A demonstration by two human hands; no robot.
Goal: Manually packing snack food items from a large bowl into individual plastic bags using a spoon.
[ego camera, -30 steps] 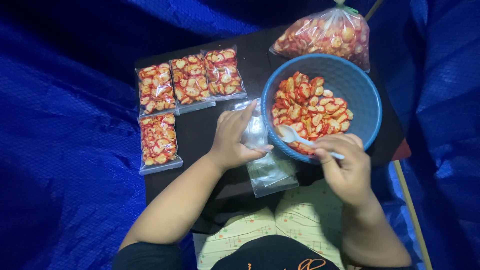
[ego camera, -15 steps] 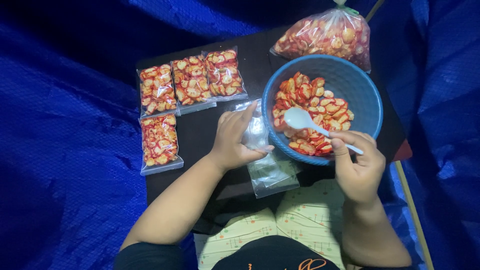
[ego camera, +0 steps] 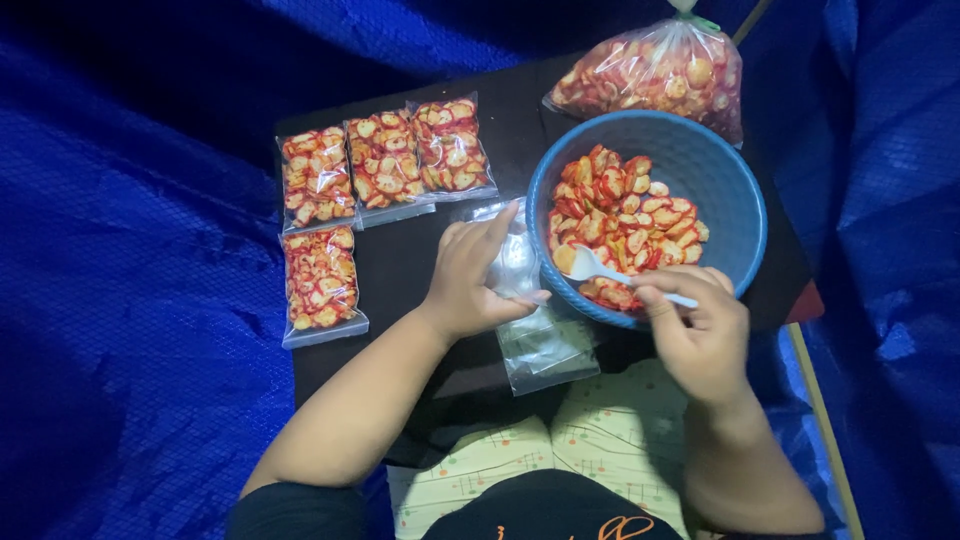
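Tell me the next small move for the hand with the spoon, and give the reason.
Probably carry the white spoon sideways to the clear empty bag and tip it in. The right hand holds the spoon with a chip on it, over the near rim of the blue bowl, and the left hand pinches the bag right beside that rim.

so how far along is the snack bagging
Done: four filled small bags lie on the dark table. In hand: right hand scoops with a white spoon in the blue bowl; left hand holds an empty clear bag. Left: bowl half full, big bag full, spare bags.
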